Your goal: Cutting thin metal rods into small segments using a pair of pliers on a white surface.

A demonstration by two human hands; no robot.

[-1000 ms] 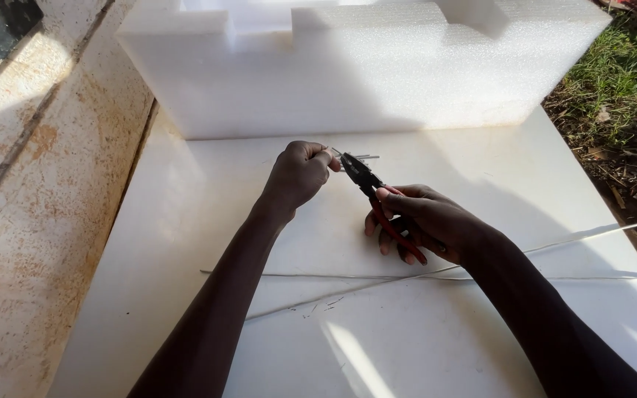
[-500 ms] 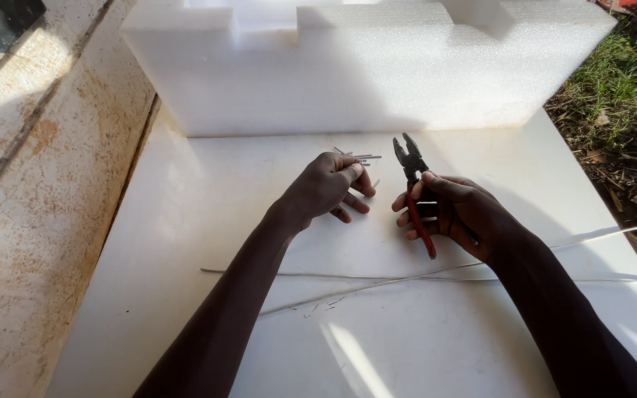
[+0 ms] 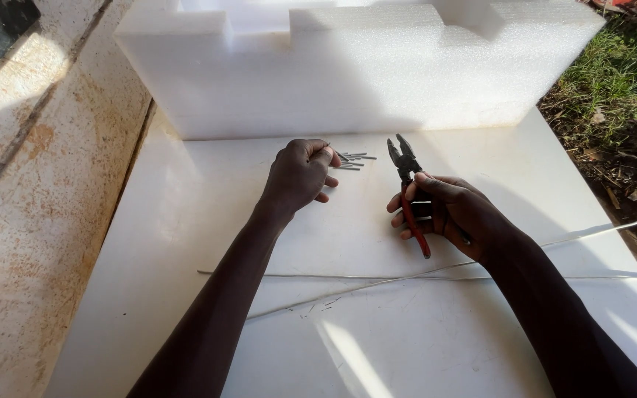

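Left hand (image 3: 300,177): loosely curled, knuckles up, at the middle of the table; fingertips at the near-left edge of the cut wire pieces. Whether it pinches one of them cannot be told.
Right hand (image 3: 447,210): closed around the handles of the pliers, just right of the left hand, the two apart.
Pliers (image 3: 407,184): red handles, dark metal head; head points to the far side, jaws slightly parted with nothing between them.
Cut wire pieces (image 3: 353,160): small cluster of short grey lengths, lying flat on the table between the left hand and the plier head, near the foam block.
Long wires (image 3: 377,278): thin pale strands lying across the table on the near side of both hands; one runs nearly straight from left to right, another crosses it at a slant, rising towards the far right edge.
Table (image 3: 208,221): white, smooth sheet surface, sunlit patch at the near side.
Foam block (image 3: 348,70): large white block with notched top, standing along the far edge of the table.
Concrete ledge (image 3: 31,184): stained, rust-toned, to the left.
Grass (image 3: 628,96): with litter, to the far right.
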